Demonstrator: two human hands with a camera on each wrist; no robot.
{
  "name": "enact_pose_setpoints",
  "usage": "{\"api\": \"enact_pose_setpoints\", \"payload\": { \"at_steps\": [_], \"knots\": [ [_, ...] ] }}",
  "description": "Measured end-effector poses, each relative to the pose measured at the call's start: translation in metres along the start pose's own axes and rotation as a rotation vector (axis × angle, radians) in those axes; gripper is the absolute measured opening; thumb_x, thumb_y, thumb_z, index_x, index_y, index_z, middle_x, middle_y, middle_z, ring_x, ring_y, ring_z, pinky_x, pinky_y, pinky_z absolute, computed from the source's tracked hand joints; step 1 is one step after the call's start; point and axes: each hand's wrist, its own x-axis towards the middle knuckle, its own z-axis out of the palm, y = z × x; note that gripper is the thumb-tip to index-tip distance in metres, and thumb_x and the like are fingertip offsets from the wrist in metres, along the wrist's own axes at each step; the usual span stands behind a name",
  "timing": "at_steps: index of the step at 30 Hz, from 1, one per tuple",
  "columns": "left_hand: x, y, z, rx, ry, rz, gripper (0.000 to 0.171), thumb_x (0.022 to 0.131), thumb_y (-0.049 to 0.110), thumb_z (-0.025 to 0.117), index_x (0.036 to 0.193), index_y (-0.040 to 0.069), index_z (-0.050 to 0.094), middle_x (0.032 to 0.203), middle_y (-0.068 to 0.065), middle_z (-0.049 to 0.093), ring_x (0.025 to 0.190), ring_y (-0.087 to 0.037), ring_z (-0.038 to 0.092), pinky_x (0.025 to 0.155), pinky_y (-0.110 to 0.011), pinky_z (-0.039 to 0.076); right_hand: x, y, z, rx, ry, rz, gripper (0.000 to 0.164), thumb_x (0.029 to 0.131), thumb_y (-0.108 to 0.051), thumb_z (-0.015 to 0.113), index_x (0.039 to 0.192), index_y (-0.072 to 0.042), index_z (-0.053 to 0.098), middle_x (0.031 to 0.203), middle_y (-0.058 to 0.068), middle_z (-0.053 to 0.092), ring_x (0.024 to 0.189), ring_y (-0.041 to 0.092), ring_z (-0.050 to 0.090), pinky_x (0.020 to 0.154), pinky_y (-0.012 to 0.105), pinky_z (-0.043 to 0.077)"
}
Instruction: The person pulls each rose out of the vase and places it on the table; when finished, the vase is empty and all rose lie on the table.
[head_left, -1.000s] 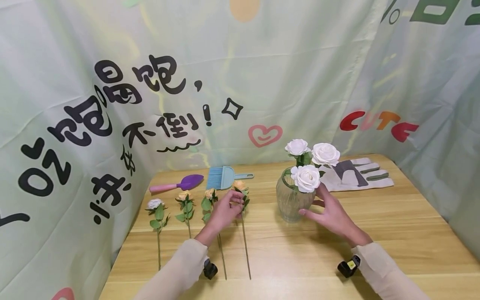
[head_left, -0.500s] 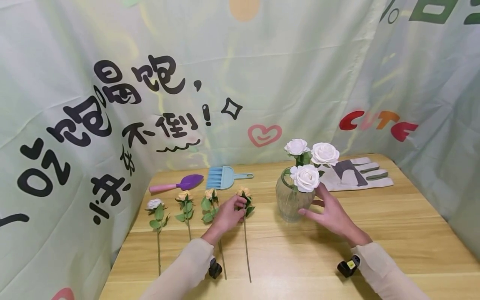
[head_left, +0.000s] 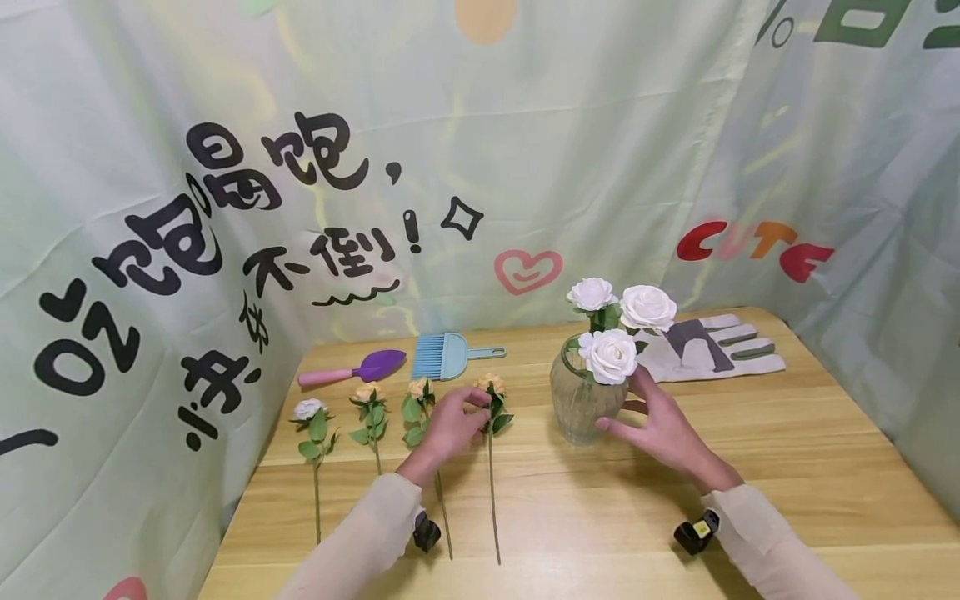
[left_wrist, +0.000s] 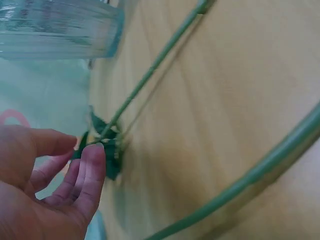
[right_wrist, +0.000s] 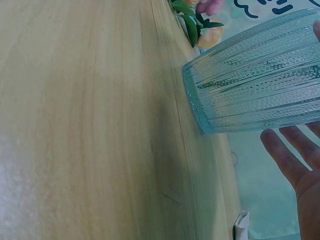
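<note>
In the head view my left hand (head_left: 453,423) is at an orange rose (head_left: 491,385) lying on the table, its stem pointing toward me. The left wrist view shows my thumb and fingers either side of a dark green leaf (left_wrist: 82,146), with a gap between the tips; whether they touch it is unclear. My right hand (head_left: 667,437) rests beside a ribbed glass vase (head_left: 581,412), thumb at its front and straight, spread fingers along its right side. Several white roses (head_left: 611,356) stand in the vase. The far side of the vase is hidden.
Left of my left hand lie two more orange roses (head_left: 369,393) and a white rose (head_left: 309,409). Behind them are a purple trowel (head_left: 381,364) and a blue dustpan with brush (head_left: 455,357). White-and-grey gloves (head_left: 705,354) lie behind the vase, before a printed curtain (head_left: 600,167).
The orange rose by my left hand has shifted right with the hand, turning nearly straight. Since then the hand has drawn back slightly left. My right hand stays at the vase.
</note>
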Motion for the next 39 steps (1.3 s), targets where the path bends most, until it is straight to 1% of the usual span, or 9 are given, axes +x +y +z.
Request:
{"api": "enact_pose_setpoints", "payload": {
  "at_steps": [4, 9, 14, 17, 21, 28, 33, 37, 39],
  "knots": [
    [0.001, 0.013, -0.005, 0.059, 0.025, 0.074, 0.025, 0.107, 0.018, 0.071, 0.131, 0.012, 0.072, 0.125, -0.007, 0.071, 0.093, -0.020, 0.069, 0.075, -0.035, 0.060, 0.000, 0.000, 0.000, -0.005, -0.002, 0.004, 0.101, 0.091, -0.018, 0.090, 0.170, -0.008, 0.028, 0.158, 0.027, 0.053, 0.138, 0.047, 0.060, 0.103, 0.032, 0.062],
    [0.005, 0.031, -0.007, 0.058, 0.003, 0.202, 0.033, 0.107, 0.022, 0.073, 0.139, 0.018, 0.069, 0.136, -0.006, 0.069, 0.112, -0.020, 0.069, 0.089, -0.038, 0.063, 0.000, 0.001, 0.000, -0.007, -0.007, 0.008, 0.101, 0.092, -0.018, 0.090, 0.170, -0.009, 0.028, 0.159, 0.027, 0.053, 0.139, 0.047, 0.060, 0.103, 0.041, 0.064],
    [0.009, 0.049, -0.003, -0.006, -0.083, 0.315, 0.052, 0.105, 0.021, 0.075, 0.154, 0.017, 0.058, 0.153, -0.007, 0.059, 0.134, -0.025, 0.060, 0.112, -0.050, 0.058, 0.000, 0.000, 0.000, -0.007, -0.007, 0.006, 0.101, 0.091, -0.018, 0.090, 0.170, -0.008, 0.028, 0.158, 0.028, 0.053, 0.138, 0.048, 0.060, 0.102, 0.032, 0.063],
    [0.012, 0.057, 0.003, -0.037, -0.138, 0.342, 0.068, 0.103, 0.024, 0.079, 0.163, 0.021, 0.048, 0.161, -0.004, 0.052, 0.143, -0.024, 0.054, 0.120, -0.051, 0.053, -0.001, 0.001, 0.000, 0.000, -0.002, 0.000, 0.100, 0.091, -0.016, 0.090, 0.170, -0.008, 0.028, 0.158, 0.028, 0.053, 0.138, 0.048, 0.060, 0.101, 0.026, 0.062],
    [0.014, 0.064, 0.015, -0.076, -0.186, 0.365, 0.085, 0.099, 0.029, 0.084, 0.170, 0.028, 0.037, 0.168, 0.002, 0.044, 0.152, -0.025, 0.048, 0.125, -0.044, 0.049, -0.001, 0.000, -0.001, 0.003, 0.001, -0.006, 0.101, 0.091, -0.015, 0.090, 0.170, -0.008, 0.028, 0.159, 0.028, 0.052, 0.137, 0.049, 0.060, 0.100, 0.023, 0.061],
    [0.017, 0.073, 0.033, -0.165, -0.222, 0.413, 0.096, 0.094, 0.026, 0.089, 0.172, 0.031, 0.032, 0.174, 0.007, 0.038, 0.157, -0.026, 0.045, 0.126, -0.039, 0.048, -0.002, 0.000, 0.002, 0.007, 0.007, -0.015, 0.101, 0.090, -0.014, 0.091, 0.170, -0.007, 0.028, 0.158, 0.030, 0.053, 0.136, 0.050, 0.061, 0.101, 0.028, 0.063],
    [0.016, 0.075, 0.041, -0.187, -0.219, 0.425, 0.096, 0.094, 0.027, 0.089, 0.171, 0.034, 0.033, 0.172, 0.010, 0.040, 0.155, -0.024, 0.046, 0.124, -0.041, 0.050, -0.002, -0.001, 0.003, 0.007, 0.013, -0.030, 0.103, 0.089, -0.013, 0.091, 0.170, -0.007, 0.029, 0.157, 0.031, 0.054, 0.135, 0.051, 0.061, 0.101, 0.038, 0.065],
    [0.014, 0.075, 0.041, -0.189, -0.202, 0.408, 0.095, 0.093, 0.028, 0.090, 0.170, 0.035, 0.035, 0.169, 0.010, 0.043, 0.153, -0.021, 0.048, 0.123, -0.041, 0.051, 0.000, -0.003, 0.005, 0.010, 0.004, -0.030, 0.103, 0.090, -0.015, 0.091, 0.171, -0.008, 0.028, 0.158, 0.031, 0.053, 0.136, 0.051, 0.061, 0.101, 0.052, 0.065],
    [0.013, 0.074, 0.040, -0.186, -0.194, 0.400, 0.093, 0.093, 0.028, 0.090, 0.169, 0.035, 0.036, 0.168, 0.010, 0.044, 0.152, -0.019, 0.048, 0.123, -0.040, 0.051, 0.000, -0.003, 0.006, 0.013, -0.002, -0.026, 0.104, 0.090, -0.016, 0.091, 0.172, -0.010, 0.027, 0.159, 0.031, 0.052, 0.137, 0.050, 0.060, 0.102, 0.054, 0.065]
  ]
}}
